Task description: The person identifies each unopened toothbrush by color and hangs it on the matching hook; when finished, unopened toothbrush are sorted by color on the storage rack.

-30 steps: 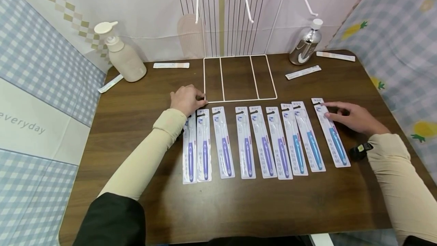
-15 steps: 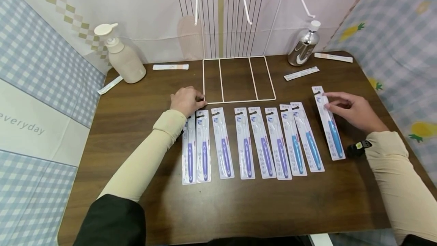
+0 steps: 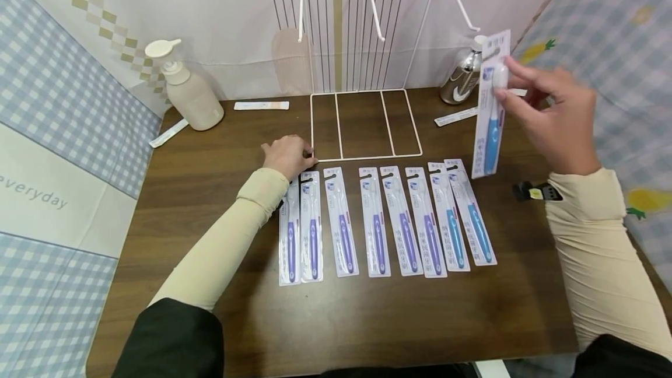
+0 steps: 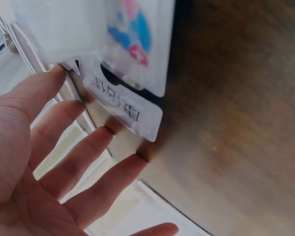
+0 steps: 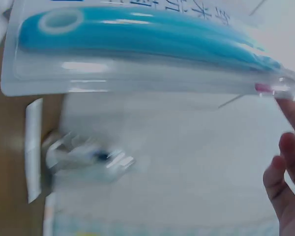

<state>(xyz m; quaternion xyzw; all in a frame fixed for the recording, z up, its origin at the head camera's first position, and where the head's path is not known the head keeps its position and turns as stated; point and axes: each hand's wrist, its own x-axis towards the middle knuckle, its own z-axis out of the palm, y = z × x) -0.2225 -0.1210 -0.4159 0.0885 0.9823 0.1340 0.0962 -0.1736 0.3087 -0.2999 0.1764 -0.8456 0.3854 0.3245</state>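
Note:
My right hand (image 3: 559,107) pinches a packaged toothbrush (image 3: 490,139) between thumb and fingers, near its brush-head end. It is raised above the table, nearly upright, and overlaps the silver bottle in the head view. Its blue handle (image 5: 132,37) fills the top of the right wrist view. My left hand (image 3: 287,155) rests at the front left corner of a white wire rack (image 3: 367,157), fingers spread and fingertips (image 4: 140,158) down at the tabletop. Below the rack lies a row of several packaged toothbrushes (image 3: 345,241), purple ones on the left and two blue ones (image 3: 478,229) on the right.
The rack's upright part bears white hooks (image 3: 375,10) pointing forward. A beige pump bottle (image 3: 191,101) stands back left, a silver bottle (image 3: 458,81) back right. Slim paper packets (image 3: 261,105) lie along the table's rear. Curtains enclose the brown table (image 3: 336,319).
My right hand has picked up the rightmost blue toothbrush pack, lifting it off the table and tilting it upright toward the back. My left hand stays at the rack corner.

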